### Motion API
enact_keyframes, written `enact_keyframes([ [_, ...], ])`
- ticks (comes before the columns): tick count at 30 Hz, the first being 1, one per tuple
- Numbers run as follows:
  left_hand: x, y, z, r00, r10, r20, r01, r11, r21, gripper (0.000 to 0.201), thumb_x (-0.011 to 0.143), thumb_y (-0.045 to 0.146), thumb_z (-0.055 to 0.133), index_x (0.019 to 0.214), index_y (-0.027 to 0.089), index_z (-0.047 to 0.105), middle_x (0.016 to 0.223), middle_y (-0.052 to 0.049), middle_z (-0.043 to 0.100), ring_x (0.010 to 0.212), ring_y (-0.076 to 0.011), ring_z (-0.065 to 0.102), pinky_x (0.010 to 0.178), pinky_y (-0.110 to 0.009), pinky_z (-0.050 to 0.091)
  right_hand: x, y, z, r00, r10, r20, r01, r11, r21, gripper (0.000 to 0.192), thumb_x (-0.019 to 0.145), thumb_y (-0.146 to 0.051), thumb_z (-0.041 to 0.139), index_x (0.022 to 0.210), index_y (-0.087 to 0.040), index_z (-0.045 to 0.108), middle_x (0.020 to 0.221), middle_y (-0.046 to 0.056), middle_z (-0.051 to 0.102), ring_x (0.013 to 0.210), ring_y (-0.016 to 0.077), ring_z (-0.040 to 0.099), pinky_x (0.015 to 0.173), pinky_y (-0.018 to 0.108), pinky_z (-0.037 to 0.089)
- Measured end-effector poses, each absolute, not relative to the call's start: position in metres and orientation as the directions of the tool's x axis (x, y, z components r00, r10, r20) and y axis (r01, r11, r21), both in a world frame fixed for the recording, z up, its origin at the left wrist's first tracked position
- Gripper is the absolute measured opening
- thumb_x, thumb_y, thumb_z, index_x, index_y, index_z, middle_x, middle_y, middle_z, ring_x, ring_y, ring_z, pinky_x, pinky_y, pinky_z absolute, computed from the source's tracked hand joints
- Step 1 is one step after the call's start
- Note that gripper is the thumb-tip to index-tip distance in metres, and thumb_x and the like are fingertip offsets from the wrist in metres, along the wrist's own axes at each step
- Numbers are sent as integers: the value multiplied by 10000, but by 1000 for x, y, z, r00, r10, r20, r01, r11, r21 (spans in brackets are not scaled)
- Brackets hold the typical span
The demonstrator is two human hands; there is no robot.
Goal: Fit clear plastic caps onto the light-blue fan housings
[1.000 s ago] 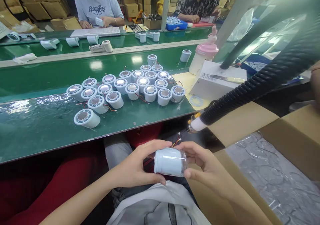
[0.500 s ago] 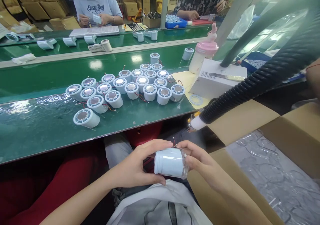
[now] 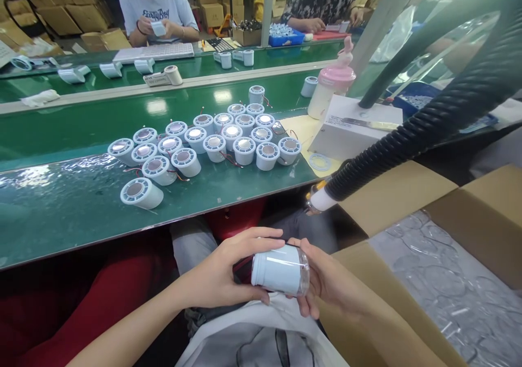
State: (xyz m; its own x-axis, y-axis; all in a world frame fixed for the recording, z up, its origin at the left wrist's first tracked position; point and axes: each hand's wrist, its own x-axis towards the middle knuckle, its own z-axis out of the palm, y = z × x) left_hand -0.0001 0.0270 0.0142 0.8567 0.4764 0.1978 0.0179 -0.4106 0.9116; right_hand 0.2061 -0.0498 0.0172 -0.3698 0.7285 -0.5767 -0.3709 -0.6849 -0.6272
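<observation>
Left hand: your fingers curl round the near end of the pale blue plastic cylinder with a clear cap, thumb on top, closed on it.
Right hand: your fingers cup the clear capped end from the other side, also closed on the cylinder.
Cylinder: it lies on its side between both hands, over your lap and below the tabletop edge, apart from everything on the tabletop.
Green tabletop: it carries a cluster of white round housings with shiny metal faces, standing close together, some with thin red wires; one more white housing lies tilted, apart from the cluster, nearer you.
Black ribbed hose with a white nozzle: its tip hangs above and just right of your hands, not touching the cylinder.
Cardboard box lined with clear film: it stands open at your right.
Step in hand: judged from the two-handed grip, you are seating or checking the cap.
Next move: it likely calls for holding both ends square while you press.
</observation>
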Motion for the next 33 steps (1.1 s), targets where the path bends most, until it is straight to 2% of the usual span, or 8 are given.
enact_keyframes([
  [6,0,24,17,852,494,171,44,-394,918,717,731,250,769,1355,363,433,1386,-94,487,1274,-269,483,1065,-413,402,206,-50,18,-489,604,-629,-264,-790,-553,836,916,-691,134,558,-97,601,461,39,543,304,17,449,292,75,272],
  [9,0,21,20,827,558,64,104,-265,959,646,739,258,759,1313,331,474,1344,-93,502,1263,-270,479,1029,-388,445,208,-55,10,-450,670,-591,-226,-726,-650,835,850,-780,150,623,-112,597,432,1,484,272,22,351,257,104,179],
  [13,-1,16,22,777,613,-141,131,62,989,600,771,296,727,1314,329,474,1362,-79,457,1178,-253,544,928,-334,520,216,-64,1,-117,988,-105,21,-103,-994,577,798,-584,639,1242,-244,498,1056,100,653,837,189,662,649,274,564],
  [15,-1,15,23,771,604,-202,123,170,978,620,766,329,729,1329,318,468,1354,-86,463,1098,-242,588,892,-340,537,221,-66,2,-181,955,235,265,277,-924,623,801,-262,730,1336,-361,427,1382,81,491,1211,239,520,965,396,483],
  [17,0,16,25,777,579,-245,140,220,965,653,755,361,734,1345,306,459,1327,-96,499,1047,-242,609,858,-351,549,223,-65,5,-291,893,342,351,433,-830,620,830,-81,646,1310,-429,465,1461,21,419,1301,231,441,1036,412,424],
  [21,-1,20,29,808,553,-204,170,113,979,756,700,326,787,1375,336,447,1421,-87,459,1230,-292,510,974,-390,500,221,-64,9,-205,978,36,56,49,-997,514,829,-225,699,1281,-391,519,1345,38,554,1174,234,565,933,362,511],
  [25,-2,22,31,825,540,-164,136,92,986,694,760,242,739,1380,348,446,1460,-74,420,1313,-272,442,1046,-399,453,216,-64,6,-228,947,-228,-330,-295,-896,578,751,-396,771,1280,-324,549,1090,57,688,928,221,662,784,335,554],
  [33,5,16,8,821,471,-321,188,308,933,701,803,239,677,1423,356,371,1422,-65,462,1152,-236,579,933,-377,522,209,-62,-6,-214,911,-353,-281,-404,-870,646,646,-338,841,1243,-250,609,874,26,701,743,180,637,716,329,539],
])
